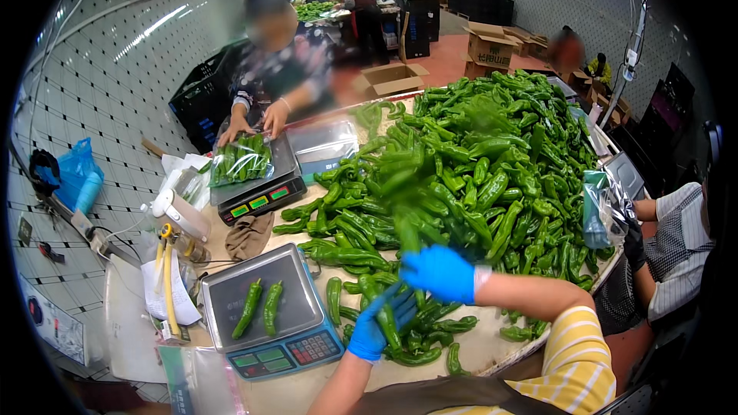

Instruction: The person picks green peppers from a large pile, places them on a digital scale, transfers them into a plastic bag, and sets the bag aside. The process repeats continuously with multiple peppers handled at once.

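Observation:
A large heap of long green peppers [500, 177] covers the table in front of me. My left hand [377, 329], in a blue glove, is closed around a green pepper [387, 311] at the heap's near edge. Just above and to the right, my right hand [441, 273], also gloved in blue, has its fingers curled around a blurred green pepper [410, 240] that points away from me. To the left of my hands stands a blue scale [315, 303] with a grey pan. Two green peppers [247, 309] lie apart on that pan.
Across the table a person's hands [257, 121] touch a bag of peppers [242, 160] on a second scale [261, 192]. A brown cloth [250, 237], a white jug [181, 215] and flat plastic bags [201, 380] lie leftward. At right, another person holds a bag [598, 211].

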